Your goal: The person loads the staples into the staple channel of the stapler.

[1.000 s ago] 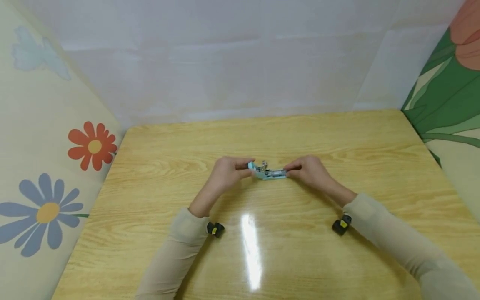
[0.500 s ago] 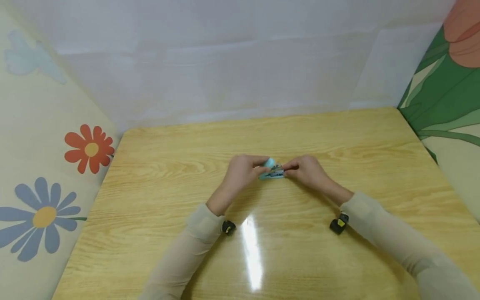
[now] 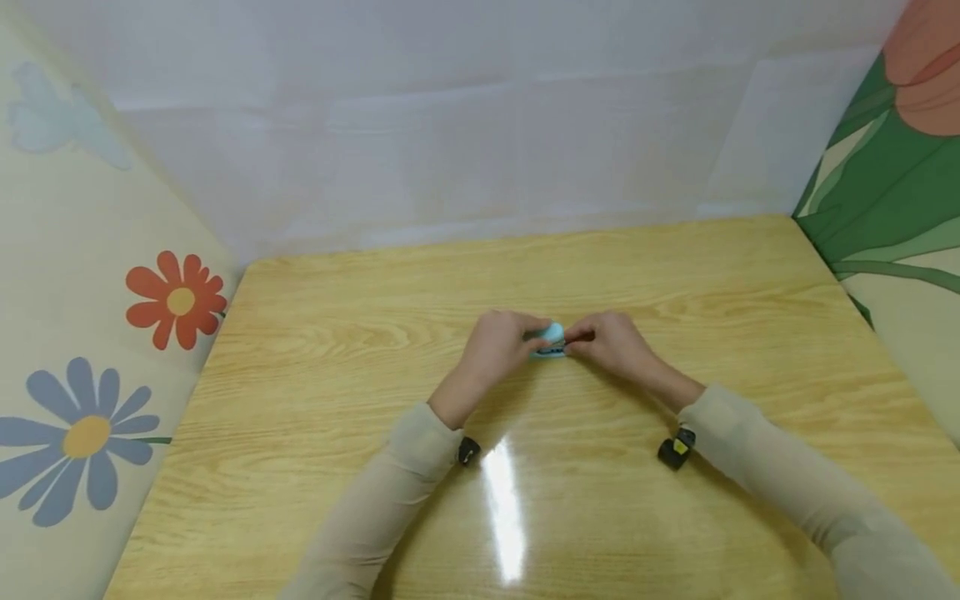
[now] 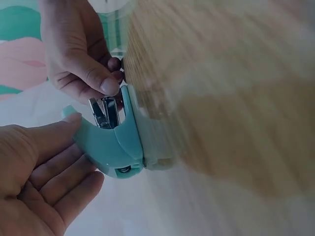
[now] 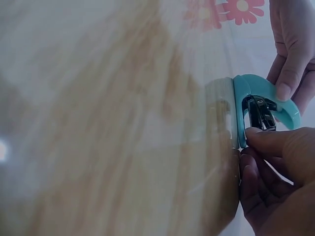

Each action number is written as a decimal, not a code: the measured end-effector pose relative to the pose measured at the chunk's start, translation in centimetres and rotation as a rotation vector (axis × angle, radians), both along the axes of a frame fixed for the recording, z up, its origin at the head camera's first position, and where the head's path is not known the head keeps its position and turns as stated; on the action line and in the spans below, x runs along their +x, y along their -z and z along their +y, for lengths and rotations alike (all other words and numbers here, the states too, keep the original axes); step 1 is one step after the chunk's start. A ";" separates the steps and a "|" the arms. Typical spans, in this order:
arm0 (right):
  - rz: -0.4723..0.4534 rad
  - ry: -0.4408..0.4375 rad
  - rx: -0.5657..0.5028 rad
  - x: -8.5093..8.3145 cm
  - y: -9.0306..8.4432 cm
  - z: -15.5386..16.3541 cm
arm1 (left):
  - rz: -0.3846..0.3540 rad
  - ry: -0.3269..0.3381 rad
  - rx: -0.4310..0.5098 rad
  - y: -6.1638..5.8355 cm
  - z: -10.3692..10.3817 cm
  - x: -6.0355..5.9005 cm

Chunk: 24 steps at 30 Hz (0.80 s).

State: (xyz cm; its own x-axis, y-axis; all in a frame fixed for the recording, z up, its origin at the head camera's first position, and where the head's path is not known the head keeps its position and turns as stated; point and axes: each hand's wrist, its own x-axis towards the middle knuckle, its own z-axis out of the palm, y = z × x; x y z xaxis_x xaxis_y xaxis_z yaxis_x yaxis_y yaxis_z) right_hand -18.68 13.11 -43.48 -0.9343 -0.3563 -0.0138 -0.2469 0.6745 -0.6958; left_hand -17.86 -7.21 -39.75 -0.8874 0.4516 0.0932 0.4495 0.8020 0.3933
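A small teal stapler lies on the wooden table between my two hands. My left hand holds its curved teal cover, thumb on the cover's tip and fingers behind its back. The cover stands folded up over the base, and the metal staple rail shows beneath it. My right hand pinches the other end of the base against the tabletop with thumb and fingertips. In the right wrist view the stapler stands on edge against the table, the left hand above it and the right hand below.
The table sits in a corner. A flower-printed panel bounds it on the left, a white wall at the back, and a green leaf-printed panel on the right. Small black wrist cameras hang under both sleeves.
The stapler lay stretched open between my hands. My left hand has moved right and swung the teal cover over toward the base. The right hand has stayed in place.
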 end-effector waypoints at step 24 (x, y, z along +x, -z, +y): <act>0.049 0.017 -0.010 -0.1 0.4 0.0 | 0.009 0.051 -0.259 -0.5 2.6 -0.2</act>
State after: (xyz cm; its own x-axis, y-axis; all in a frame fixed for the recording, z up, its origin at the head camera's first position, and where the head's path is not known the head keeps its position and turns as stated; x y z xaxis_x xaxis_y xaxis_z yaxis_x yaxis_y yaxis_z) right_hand -18.77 13.12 -43.92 -0.9395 -0.3407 0.0357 -0.2698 0.6719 -0.6897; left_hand -18.11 -4.65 -39.27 -0.8623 0.5058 -0.0236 0.4948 0.8516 0.1732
